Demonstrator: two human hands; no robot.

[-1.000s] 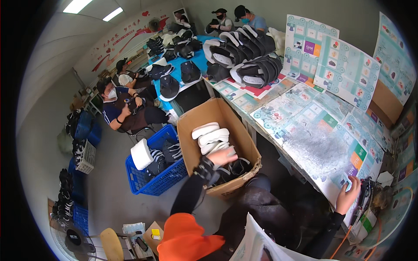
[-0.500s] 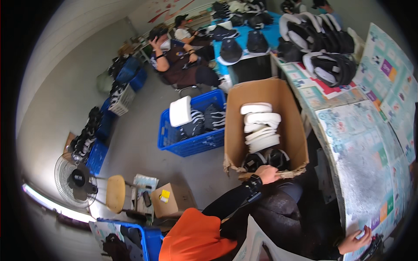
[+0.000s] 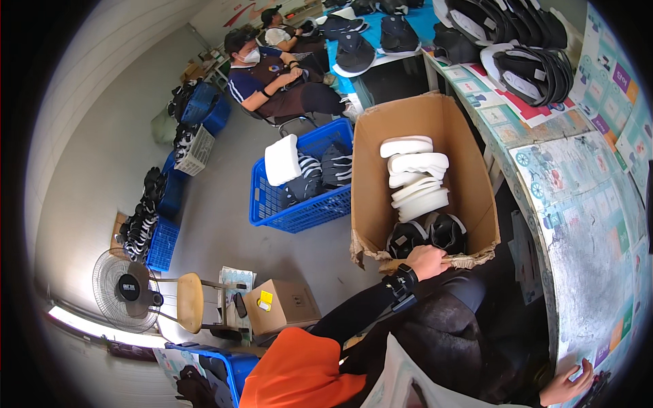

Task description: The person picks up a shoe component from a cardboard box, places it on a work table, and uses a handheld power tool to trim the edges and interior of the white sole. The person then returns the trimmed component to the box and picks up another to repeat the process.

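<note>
My left hand (image 3: 426, 262), with a black band at its wrist, is closed over the torn near rim of a tall cardboard box (image 3: 469, 163). Inside the box, white shoe soles (image 3: 420, 182) lie stacked along the middle. Two black shoes (image 3: 447, 233) sit at the near end, just beyond my knuckles. My right hand (image 3: 568, 385) lies at the near edge of the worktable (image 3: 578, 224), fingers apart, with nothing visible in it. Something dark and small, too unclear to name, lies beside its fingertips.
A blue crate (image 3: 299, 221) with dark shoe uppers and a white pad stands left of the box. Black shoe uppers (image 3: 524, 71) are piled on the far worktable. A masked person (image 3: 279, 81) sits beyond. A fan (image 3: 126, 289), stool and small carton (image 3: 282, 306) stand at left.
My view has shifted a little, so the box appears higher and farther right. My left hand keeps its grip on the rim. The seated person has lowered a hand from the head to the lap.
</note>
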